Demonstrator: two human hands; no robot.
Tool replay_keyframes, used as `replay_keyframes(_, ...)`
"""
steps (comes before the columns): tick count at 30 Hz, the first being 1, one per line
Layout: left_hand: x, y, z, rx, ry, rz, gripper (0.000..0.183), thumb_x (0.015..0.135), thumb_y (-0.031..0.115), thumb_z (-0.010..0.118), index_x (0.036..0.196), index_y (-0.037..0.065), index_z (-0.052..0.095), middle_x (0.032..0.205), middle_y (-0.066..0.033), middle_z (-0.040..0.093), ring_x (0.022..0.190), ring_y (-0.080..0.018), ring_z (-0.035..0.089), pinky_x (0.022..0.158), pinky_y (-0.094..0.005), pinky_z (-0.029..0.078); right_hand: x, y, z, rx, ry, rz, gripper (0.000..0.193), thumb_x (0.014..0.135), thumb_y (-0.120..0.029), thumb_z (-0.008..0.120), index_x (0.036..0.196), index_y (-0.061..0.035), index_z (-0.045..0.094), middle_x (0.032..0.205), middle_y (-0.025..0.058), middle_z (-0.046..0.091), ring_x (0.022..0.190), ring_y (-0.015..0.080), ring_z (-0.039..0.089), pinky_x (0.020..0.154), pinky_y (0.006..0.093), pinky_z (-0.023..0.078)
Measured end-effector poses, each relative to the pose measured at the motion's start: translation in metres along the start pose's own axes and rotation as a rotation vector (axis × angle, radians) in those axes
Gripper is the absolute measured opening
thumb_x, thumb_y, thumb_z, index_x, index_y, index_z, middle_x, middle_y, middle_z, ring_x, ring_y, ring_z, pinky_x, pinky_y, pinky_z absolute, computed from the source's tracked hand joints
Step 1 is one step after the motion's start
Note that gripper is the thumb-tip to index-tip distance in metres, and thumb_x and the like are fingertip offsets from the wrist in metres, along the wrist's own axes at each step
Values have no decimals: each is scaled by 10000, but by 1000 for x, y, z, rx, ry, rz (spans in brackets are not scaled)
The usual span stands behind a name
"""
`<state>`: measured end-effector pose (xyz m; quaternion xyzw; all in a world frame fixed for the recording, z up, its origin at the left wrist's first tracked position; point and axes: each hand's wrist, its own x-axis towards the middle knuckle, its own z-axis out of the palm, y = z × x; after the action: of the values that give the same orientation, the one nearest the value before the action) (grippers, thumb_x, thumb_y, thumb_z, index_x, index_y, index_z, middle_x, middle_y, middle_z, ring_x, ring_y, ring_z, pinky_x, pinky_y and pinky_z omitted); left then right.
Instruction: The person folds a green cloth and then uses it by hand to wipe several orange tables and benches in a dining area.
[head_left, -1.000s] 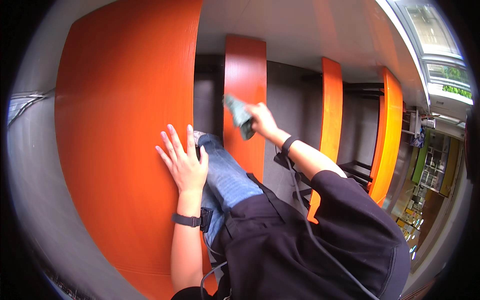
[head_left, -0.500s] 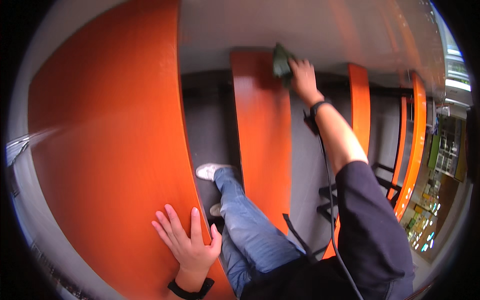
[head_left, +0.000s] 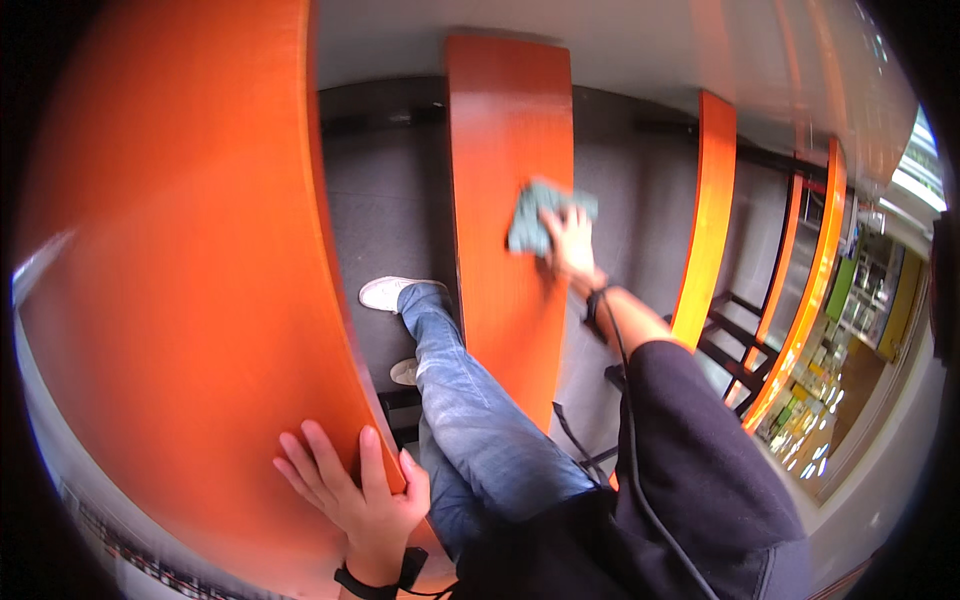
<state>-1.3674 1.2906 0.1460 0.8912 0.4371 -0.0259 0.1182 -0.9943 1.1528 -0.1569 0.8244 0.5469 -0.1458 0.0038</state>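
My right hand (head_left: 572, 240) has drawn back along the long, narrow orange bench (head_left: 510, 120) with its smooth, faintly grained top: half a second ago it was up at the far end, by the grey wall (head_left: 620, 50), and now it is at a stretch closer to me. In it I have the crumpled grey-green fabric cloth (head_left: 533, 222), fingers bent over it and bearing down, so that it lies spread on the bench top near the right edge, one corner seeming to reach past that edge. A second ago the cloth hung bunched from my fingers in a blur; here it looks flatter, and I judge that more of it meets the surface. For the work, I take this to mean that the cloth is passing over the bench's middle part, though I can't tell whether any patch differs from the rest. My left hand (head_left: 355, 490) grasps nothing: its fingers are splayed on the broad orange tabletop (head_left: 180, 250), the thumb by the edge nearest my legs, much as it rested half a second ago, probably as a prop while I lean. My blue denim jeans (head_left: 480, 420) show between tabletop and bench, a white shoe (head_left: 390, 293) on the dark grey floor (head_left: 390, 215).
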Motion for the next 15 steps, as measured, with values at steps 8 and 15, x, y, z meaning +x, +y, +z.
replay_keyframes(8, 2, -3, 2, -43, 6, 44, 750, 742, 237, 625, 1440, 120, 376, 1514, -329, 278, 1381, -567, 261, 1090, -711, 205, -222, -68, 58, -110, -271, 22, 568, 664, -95, 702, 1194, -271, 599, 1154, 161, 497, 1138, 390, 456, 954, 572, 355)
replay_keyframes(15, -6, 2, 13, -64, 13, 29, 697, 773, 269, 589, 1433, 162, 391, 1511, -318, 284, 1373, -578, 262, 1067, -743, 204, -92, -59, 59, 132, 50, -30, 456, 682, -57, 647, 1103, -235, 655, 1239, 193, 501, 1185, 469, 447, 1018, 648, 323)
